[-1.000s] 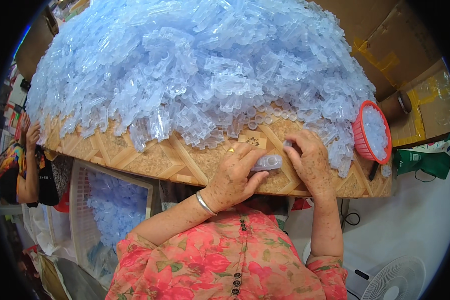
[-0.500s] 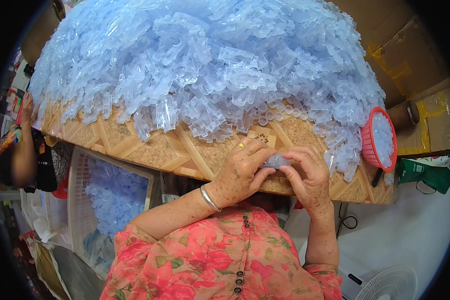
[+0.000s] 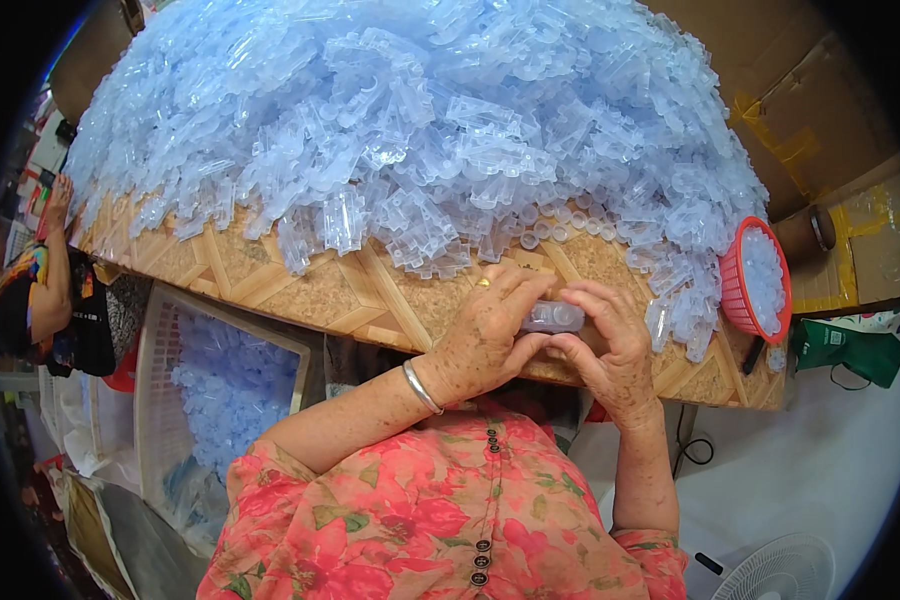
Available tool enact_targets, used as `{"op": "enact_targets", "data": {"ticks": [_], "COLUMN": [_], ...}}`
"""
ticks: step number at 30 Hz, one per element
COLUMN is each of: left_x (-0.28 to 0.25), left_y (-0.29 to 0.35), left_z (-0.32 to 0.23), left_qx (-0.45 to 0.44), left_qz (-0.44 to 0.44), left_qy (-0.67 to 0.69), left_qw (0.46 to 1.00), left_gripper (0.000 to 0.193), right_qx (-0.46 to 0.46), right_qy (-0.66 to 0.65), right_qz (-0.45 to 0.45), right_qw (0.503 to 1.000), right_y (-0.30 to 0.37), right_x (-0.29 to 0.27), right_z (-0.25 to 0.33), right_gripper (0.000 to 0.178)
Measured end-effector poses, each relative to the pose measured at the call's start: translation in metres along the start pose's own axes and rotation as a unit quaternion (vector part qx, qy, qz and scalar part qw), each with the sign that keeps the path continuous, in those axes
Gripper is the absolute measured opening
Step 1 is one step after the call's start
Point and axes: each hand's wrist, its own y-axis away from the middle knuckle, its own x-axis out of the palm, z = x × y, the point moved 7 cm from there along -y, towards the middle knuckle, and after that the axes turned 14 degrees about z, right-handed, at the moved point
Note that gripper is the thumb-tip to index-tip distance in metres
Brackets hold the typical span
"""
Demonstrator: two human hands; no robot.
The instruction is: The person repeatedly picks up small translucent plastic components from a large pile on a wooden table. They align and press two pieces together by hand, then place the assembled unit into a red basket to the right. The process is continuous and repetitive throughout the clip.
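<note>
At the table's near edge, my left hand [image 3: 478,335] pinches a small translucent plastic case [image 3: 553,317] with rounded shapes showing on it. My right hand [image 3: 618,350] curls around the case's other end, fingertips against it and thumb beneath, close to the left thumb. Beyond both hands rises a large heap of clear bluish plastic pieces [image 3: 390,140], many of them long and flat. Small round clear caps [image 3: 560,232] lie loose at the heap's front edge, just past my hands.
A red plastic basket [image 3: 734,290] of small clear pieces stands at the right edge of the wood-patterned table [image 3: 270,270]. Below left is a pale crate [image 3: 160,400] of bluish pieces. Cardboard boxes [image 3: 820,120], a white fan [image 3: 785,570] and another person's arm [image 3: 55,270] surround the table.
The case has tilted between my fingers, so more of its rounded side shows. My right fingers have lifted and shifted slightly. At the far left, the other person's arm has moved up.
</note>
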Motion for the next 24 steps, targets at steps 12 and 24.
{"op": "enact_targets", "data": {"ticks": [12,24], "left_x": [-0.003,0.018], "left_y": [-0.018,-0.021], "left_z": [-0.004,0.025], "left_qx": [-0.074,-0.268], "left_qz": [0.153,0.261], "left_qy": [0.039,0.252], "left_qw": [0.985,0.892], "left_gripper": [0.038,0.028], "right_qx": [0.337,0.386], "right_qy": [-0.437,-0.573], "right_qz": [0.207,0.224], "right_qw": [0.808,0.688], "right_y": [0.021,0.021], "right_x": [0.035,0.046], "right_z": [-0.046,-0.049], "right_gripper": [0.039,0.04]}}
